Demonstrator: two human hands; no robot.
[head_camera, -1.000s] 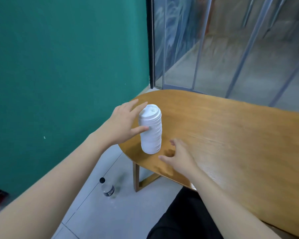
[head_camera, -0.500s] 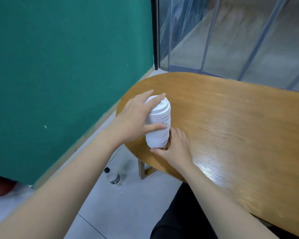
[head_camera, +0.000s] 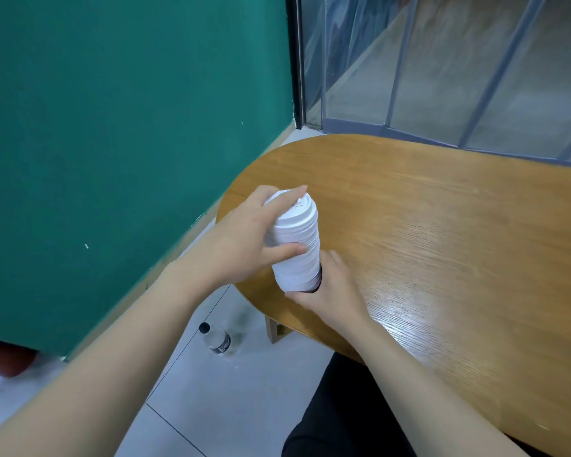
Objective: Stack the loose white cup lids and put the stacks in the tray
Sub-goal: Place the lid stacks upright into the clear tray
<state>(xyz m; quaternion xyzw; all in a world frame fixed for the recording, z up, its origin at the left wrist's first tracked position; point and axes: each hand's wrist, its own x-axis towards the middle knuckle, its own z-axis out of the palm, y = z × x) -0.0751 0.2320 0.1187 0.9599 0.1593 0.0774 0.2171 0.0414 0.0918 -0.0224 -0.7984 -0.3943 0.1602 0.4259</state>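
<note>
Where the oval wood-grain tabletop [head_camera: 442, 245] rounds toward the green wall [head_camera: 112, 127], a ribbed stack of white cup lids [head_camera: 297, 249] stands upright | left hand [head_camera: 244, 245] grips its upper part; right hand [head_camera: 330, 291] curls around its base | plastic bottle [head_camera: 216, 339] on grey floor tiles

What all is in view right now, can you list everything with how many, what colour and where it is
stack of cup lids: one stack, white, upright near the rounded left end of the table
table: one, light brown wood, fills the right half of the view
water bottle: one, clear with a black cap, lying on the grey floor tiles below the table end
wall: one, green, on the left
glass partition: one, grey frames, behind the table
tray: none in view
left hand: one, wraps the upper part of the stack, thumb on the near side, fingers over the top lid
right hand: one, curls round the base of the stack at the table top
dark trousers: bottom edge, under the table rim
</note>
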